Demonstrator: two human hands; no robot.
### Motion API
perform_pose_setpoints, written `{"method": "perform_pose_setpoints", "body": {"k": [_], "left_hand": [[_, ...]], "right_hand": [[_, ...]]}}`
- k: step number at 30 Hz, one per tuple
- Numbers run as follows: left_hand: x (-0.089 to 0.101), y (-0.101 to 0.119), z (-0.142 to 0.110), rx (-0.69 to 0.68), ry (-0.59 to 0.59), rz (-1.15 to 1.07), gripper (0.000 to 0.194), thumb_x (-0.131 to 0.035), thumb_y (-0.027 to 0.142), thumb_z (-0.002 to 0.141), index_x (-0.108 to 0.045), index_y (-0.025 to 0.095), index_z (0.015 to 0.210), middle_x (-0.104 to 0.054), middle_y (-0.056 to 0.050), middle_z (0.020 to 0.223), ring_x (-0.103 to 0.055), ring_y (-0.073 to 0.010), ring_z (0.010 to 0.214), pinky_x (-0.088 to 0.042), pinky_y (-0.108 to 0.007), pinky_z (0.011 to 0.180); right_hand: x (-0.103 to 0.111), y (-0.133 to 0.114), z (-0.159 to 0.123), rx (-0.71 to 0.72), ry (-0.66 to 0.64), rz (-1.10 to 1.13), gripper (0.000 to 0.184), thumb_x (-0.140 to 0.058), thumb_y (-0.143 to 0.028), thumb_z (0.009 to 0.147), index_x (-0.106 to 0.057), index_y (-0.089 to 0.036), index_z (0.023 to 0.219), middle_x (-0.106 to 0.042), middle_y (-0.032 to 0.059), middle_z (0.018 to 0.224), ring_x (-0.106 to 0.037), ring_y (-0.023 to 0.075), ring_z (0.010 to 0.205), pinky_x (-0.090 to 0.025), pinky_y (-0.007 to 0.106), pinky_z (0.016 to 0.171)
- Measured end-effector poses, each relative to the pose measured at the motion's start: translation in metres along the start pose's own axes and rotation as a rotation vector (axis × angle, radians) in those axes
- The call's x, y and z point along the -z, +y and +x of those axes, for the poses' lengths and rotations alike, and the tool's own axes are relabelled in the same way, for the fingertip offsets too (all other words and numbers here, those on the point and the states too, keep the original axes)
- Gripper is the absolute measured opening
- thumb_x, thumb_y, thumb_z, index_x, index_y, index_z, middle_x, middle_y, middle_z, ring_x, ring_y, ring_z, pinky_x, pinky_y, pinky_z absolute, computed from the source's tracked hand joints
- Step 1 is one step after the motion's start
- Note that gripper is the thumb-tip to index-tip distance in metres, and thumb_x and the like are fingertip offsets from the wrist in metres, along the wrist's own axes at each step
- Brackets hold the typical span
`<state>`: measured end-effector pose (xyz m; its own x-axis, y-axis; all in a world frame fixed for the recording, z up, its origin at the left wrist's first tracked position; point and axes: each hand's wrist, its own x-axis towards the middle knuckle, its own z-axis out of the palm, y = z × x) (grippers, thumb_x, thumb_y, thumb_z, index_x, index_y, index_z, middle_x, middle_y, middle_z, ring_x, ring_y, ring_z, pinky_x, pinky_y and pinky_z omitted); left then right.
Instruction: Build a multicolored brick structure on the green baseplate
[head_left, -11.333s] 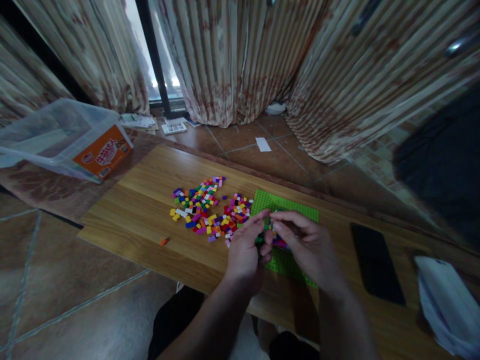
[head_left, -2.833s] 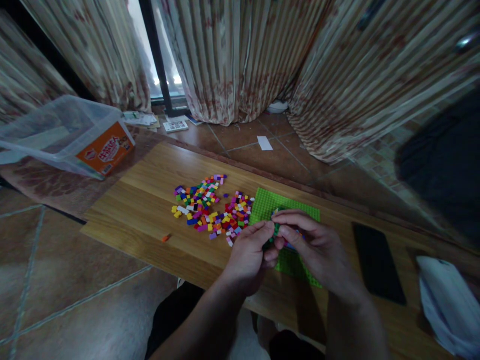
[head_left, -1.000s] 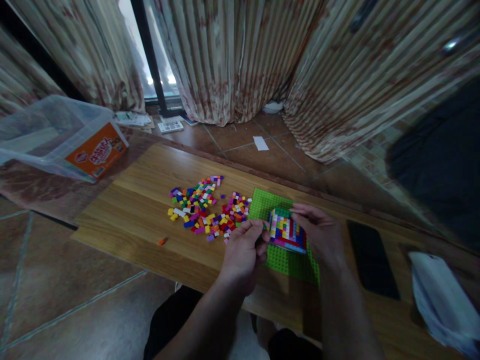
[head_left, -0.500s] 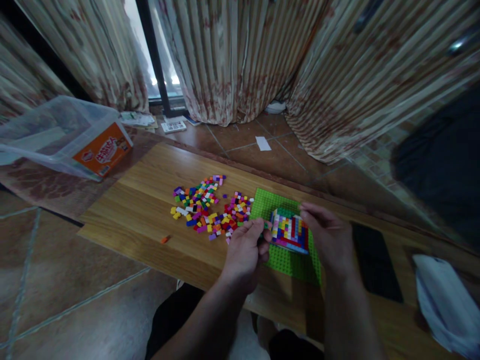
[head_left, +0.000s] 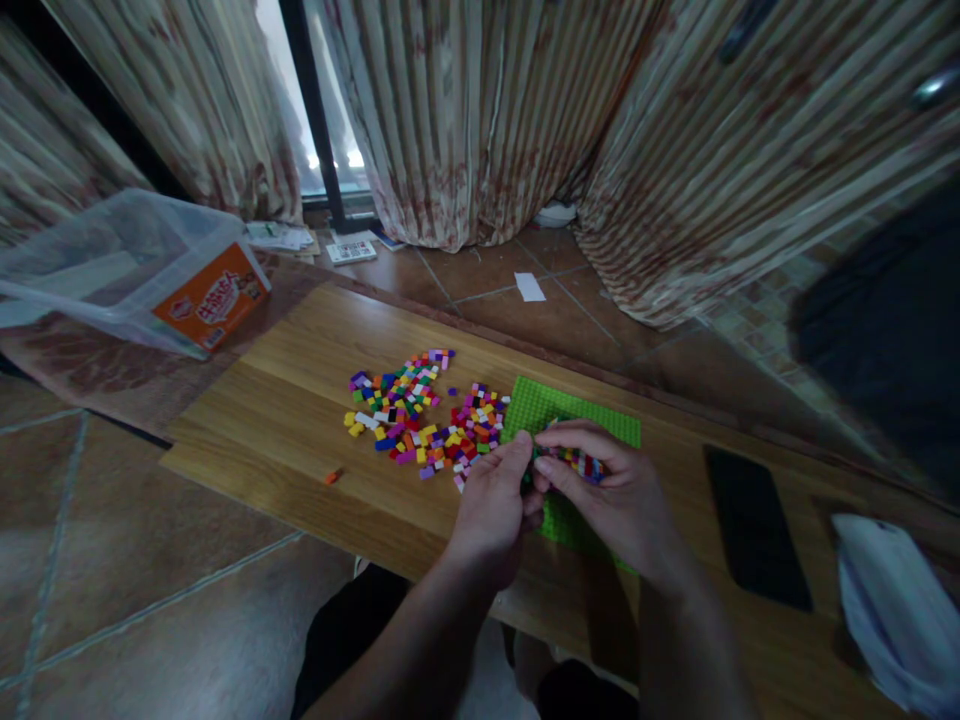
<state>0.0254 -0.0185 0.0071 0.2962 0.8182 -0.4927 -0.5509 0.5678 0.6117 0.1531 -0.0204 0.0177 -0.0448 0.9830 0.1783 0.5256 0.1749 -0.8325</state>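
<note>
A green studded baseplate [head_left: 570, 415] lies on the wooden table [head_left: 300, 410]. On it stands a small multicoloured brick build [head_left: 579, 462], mostly covered by my hands. My right hand [head_left: 611, 495] curls over the build, fingers closed around its near side. My left hand [head_left: 495, 495] is pinched at the build's left edge, thumb and fingers together on something too small to make out. Left of the plate lies a heap of loose coloured bricks [head_left: 420, 420].
A lone orange brick [head_left: 330, 477] sits near the table's front edge. A black phone [head_left: 754, 525] lies right of the plate, with white cloth [head_left: 892, 610] beyond it. A clear plastic bin with an orange label [head_left: 142, 270] stands on the floor at left. Curtains hang behind.
My right hand moved from the build's far right corner back over its top, covering it. My left hand stays pinched at the build's left edge.
</note>
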Motion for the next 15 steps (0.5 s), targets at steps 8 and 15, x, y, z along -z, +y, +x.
{"method": "perform_pose_setpoints", "body": {"k": [8,15], "left_hand": [[-0.002,0.002,-0.003,0.025,-0.028,0.021,0.051,-0.060,0.063,0.079,-0.051,0.015,0.063,-0.043,0.004,0.054,-0.026,-0.0023,0.039,-0.014,-0.020,0.041],[0.001,0.003,-0.001,-0.001,0.014,-0.009,0.027,-0.061,0.042,0.084,-0.060,0.015,0.083,-0.046,0.005,0.062,-0.027,-0.0015,0.041,-0.014,-0.018,0.042]], "right_hand": [[-0.001,-0.006,-0.001,-0.058,-0.005,0.088,0.010,-0.067,-0.033,0.085,-0.072,-0.026,0.089,-0.071,0.0010,0.087,-0.068,0.0154,0.074,-0.054,0.029,0.069],[0.021,0.010,-0.005,-0.135,0.374,0.233,0.013,-0.078,-0.030,0.072,-0.075,-0.026,0.084,-0.074,-0.0001,0.081,-0.068,0.0158,0.071,-0.056,0.029,0.064]]}}
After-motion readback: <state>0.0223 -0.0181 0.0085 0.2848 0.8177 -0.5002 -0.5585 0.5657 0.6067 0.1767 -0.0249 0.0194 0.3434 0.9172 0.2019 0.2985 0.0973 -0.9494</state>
